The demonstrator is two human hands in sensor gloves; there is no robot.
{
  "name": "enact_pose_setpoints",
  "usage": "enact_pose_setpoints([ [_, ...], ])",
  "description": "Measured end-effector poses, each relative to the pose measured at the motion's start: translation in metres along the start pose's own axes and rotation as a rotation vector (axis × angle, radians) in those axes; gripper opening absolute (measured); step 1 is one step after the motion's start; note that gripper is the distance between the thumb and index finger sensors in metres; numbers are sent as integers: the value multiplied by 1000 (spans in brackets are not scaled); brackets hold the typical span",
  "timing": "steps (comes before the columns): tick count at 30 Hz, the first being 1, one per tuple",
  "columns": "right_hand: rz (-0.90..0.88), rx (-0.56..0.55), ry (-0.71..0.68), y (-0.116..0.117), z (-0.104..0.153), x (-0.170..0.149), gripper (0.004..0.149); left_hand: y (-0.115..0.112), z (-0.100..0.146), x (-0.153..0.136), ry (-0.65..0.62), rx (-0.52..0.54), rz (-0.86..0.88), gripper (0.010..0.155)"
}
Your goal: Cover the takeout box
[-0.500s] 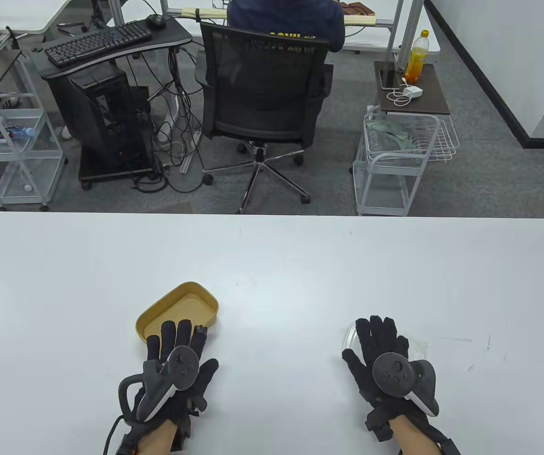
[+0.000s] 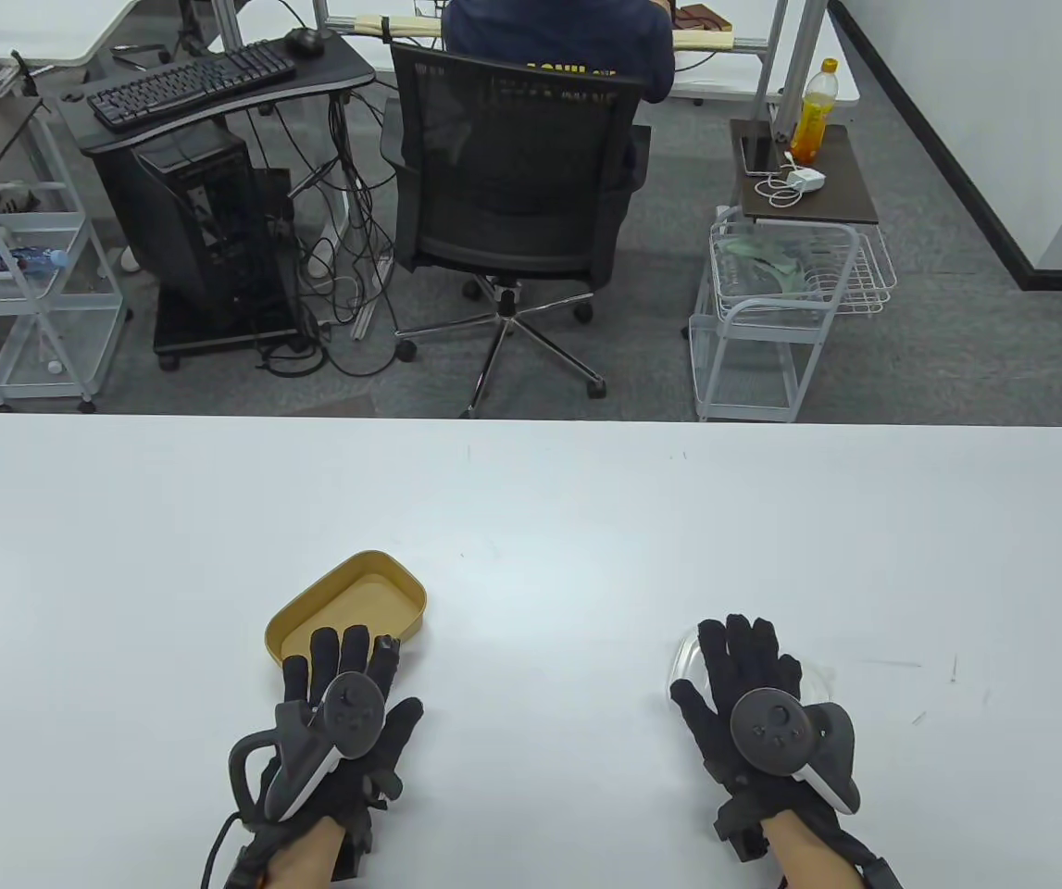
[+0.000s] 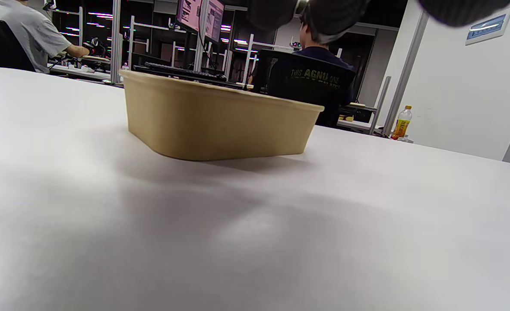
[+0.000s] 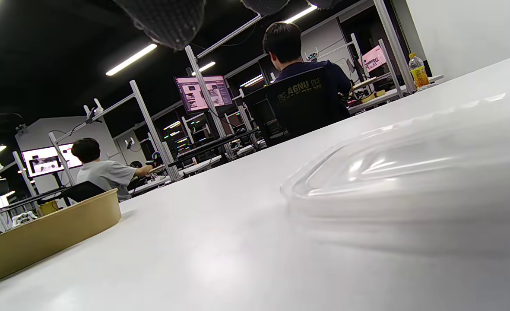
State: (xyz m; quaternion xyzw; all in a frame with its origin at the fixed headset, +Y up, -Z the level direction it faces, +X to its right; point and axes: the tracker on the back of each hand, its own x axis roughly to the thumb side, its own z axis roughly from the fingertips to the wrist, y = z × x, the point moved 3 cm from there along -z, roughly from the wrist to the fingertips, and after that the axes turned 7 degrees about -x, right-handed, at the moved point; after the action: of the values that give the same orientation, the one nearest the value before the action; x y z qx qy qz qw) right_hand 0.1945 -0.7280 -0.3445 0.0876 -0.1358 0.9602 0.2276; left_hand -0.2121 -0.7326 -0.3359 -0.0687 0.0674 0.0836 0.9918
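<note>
Our left hand (image 2: pixel 331 713) fans flat fingers over the near rim of the open tan paper takeout box (image 2: pixel 355 602) at ten o'clock, steadying it. Right hand (image 2: pixel 757 704) lies spread, gripping nothing, on the clear plastic lid (image 4: pixel 393 168) at three o'clock. Only the right wrist view shows the lid's domed shape.

The table view looked down from above the near edge of the white table (image 2: pixel 531 500), facing out across it to the office floor and a black chair (image 2: pixel 512 167) beyond. The left wrist view sat low, just above the tabletop, facing the tan takeout box (image 3: pixel 220 121) from close by. The right wrist view was equally low and tilted, close to the clear lid (image 4: pixel 393 168), with the box at its left edge. All three views shared the table, the box and the seated person.
</note>
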Motion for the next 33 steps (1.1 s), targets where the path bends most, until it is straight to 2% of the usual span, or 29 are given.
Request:
enact_pose_setpoints([
  [7, -12, -16, 2, -6, 0, -1, 70, 6, -6, -12, 64, 9, 43, 72],
  [19, -22, -43, 1, -15, 1, -3, 71, 28, -29, -56, 333, 23, 110, 73],
  [29, -33, -63, 20, -19, 2, -5, 71, 27, -47, -73, 537, -12, 101, 76],
  [33, -36, -61, 25, -19, 2, -6, 71, 21, -54, -77, 636, -33, 26, 79],
])
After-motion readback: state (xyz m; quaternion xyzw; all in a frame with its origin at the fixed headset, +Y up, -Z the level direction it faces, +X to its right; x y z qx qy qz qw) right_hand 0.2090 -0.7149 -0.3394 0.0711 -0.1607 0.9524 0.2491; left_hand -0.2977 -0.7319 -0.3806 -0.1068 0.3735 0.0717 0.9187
